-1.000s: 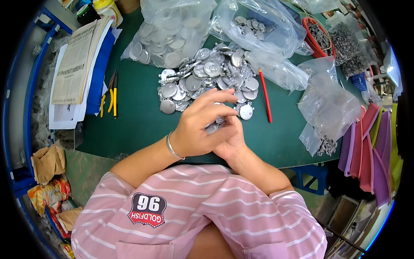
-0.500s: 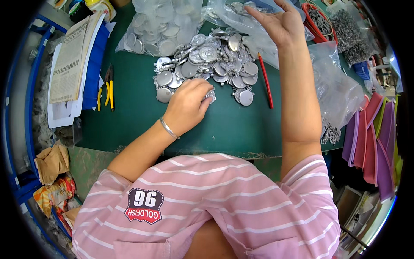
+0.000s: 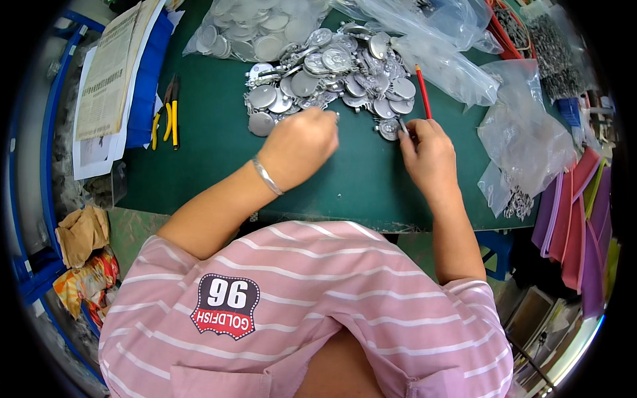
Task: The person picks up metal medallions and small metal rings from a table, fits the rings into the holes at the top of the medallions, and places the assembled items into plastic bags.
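Observation:
A heap of silver round metal medallions (image 3: 335, 61) lies on the green tabletop, some with raised relief and others plain. At its near edge my left hand (image 3: 302, 147) is closed, knuckles up; a small shiny bit shows by its fingertips, but what it grips is hidden. My right hand (image 3: 430, 156) pinches one medallion (image 3: 403, 127), seen edge-on, between thumb and fingers. Just beside that piece, another medallion (image 3: 387, 129) with a relief face lies at the heap's right front. A red pencil (image 3: 423, 91) reaches from behind my right hand's fingers toward the plastic bags.
A clear bag of medallions (image 3: 255, 30) stands behind the heap. Crumpled plastic bags (image 3: 524, 129) cover the right side. Yellow-handled pliers (image 3: 170, 123) and a blue bin (image 3: 147, 86) with papers are at left. Colored strips (image 3: 574, 222) hang off the right edge.
My right hand has come down from the plastic bag at the far right to the heap's right front, and now pinches a medallion. My left hand has shifted slightly right, its fingers curled tighter.

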